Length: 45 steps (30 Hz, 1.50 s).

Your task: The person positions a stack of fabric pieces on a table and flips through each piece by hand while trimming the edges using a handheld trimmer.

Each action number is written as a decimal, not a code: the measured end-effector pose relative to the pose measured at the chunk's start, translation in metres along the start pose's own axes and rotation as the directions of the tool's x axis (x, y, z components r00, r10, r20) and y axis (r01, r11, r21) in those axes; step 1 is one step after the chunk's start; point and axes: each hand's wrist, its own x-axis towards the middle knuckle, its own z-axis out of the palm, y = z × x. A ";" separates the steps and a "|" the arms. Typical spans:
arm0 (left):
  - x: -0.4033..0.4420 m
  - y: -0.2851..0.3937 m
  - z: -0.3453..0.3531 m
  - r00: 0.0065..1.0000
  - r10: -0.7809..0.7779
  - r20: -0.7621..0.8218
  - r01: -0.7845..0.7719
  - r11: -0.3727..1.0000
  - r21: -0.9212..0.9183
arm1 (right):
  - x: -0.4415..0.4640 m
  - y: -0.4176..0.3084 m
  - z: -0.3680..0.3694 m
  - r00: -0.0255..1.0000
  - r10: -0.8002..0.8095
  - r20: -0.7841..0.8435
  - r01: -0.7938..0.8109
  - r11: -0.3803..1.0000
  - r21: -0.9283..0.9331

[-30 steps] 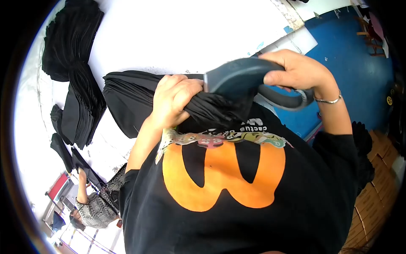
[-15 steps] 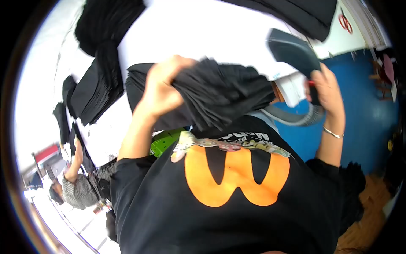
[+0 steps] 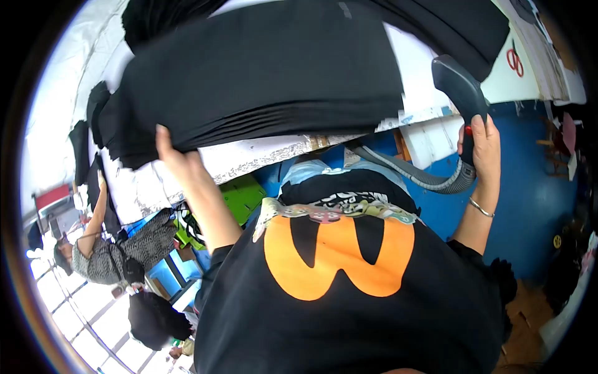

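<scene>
A wide stack of black cloth panels (image 3: 268, 68) lies spread across the white table, its layered near edge facing me. My left hand (image 3: 180, 165) is at the left part of that edge, with one finger over the cloth and the other fingers partly hidden; it seems to grip the layers. In my right hand (image 3: 483, 140) is the handle of a dark hose tool with a wide, flat nozzle (image 3: 458, 78). The nozzle is raised off the table's right end, beside the stack. A grey ribbed hose (image 3: 430, 181) curves from the handle back under the table.
More black cloth (image 3: 442, 28) lies at the back right, near red-handled scissors (image 3: 514, 61). Another dark pile (image 3: 162, 22) sits at the back left. A green container (image 3: 240, 199) is below the table edge (image 3: 268, 159). Another person (image 3: 124, 255) stands at the left.
The bunched black cloth has been spread out flat, away from me and to the left. My left hand has moved left and nearer to me. The hose tool has shifted slightly right.
</scene>
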 end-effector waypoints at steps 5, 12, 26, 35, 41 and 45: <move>-0.037 -0.040 -0.127 0.847 -0.531 -0.001 0.290 0.460 0.839 | -0.043 -0.009 0.017 0.997 -0.012 -0.078 -0.001 0.985 -0.173; -0.014 -0.043 -0.047 0.493 0.052 0.868 -0.862 0.164 0.480 | -0.084 -0.014 0.159 0.933 -0.213 0.290 0.352 0.708 -0.612; 0.030 -0.059 -0.092 0.499 -0.386 0.776 -0.838 0.014 0.546 | -0.069 0.002 0.186 0.978 -0.072 -0.194 -0.018 0.905 -0.424; 0.062 -0.028 -0.051 0.482 -0.826 0.291 -0.738 -0.205 0.643 | -0.060 -0.009 0.172 0.967 0.098 -0.234 -0.126 0.986 -0.108; 0.048 -0.077 0.025 0.332 -0.844 0.422 -0.815 -0.031 0.579 | -0.013 0.033 0.156 0.921 0.034 -0.388 -0.169 0.932 -0.320; -0.049 -0.126 0.150 0.428 -0.688 0.586 -0.712 0.142 0.687 | -0.009 0.020 0.126 0.912 0.101 -0.398 -0.048 0.989 0.141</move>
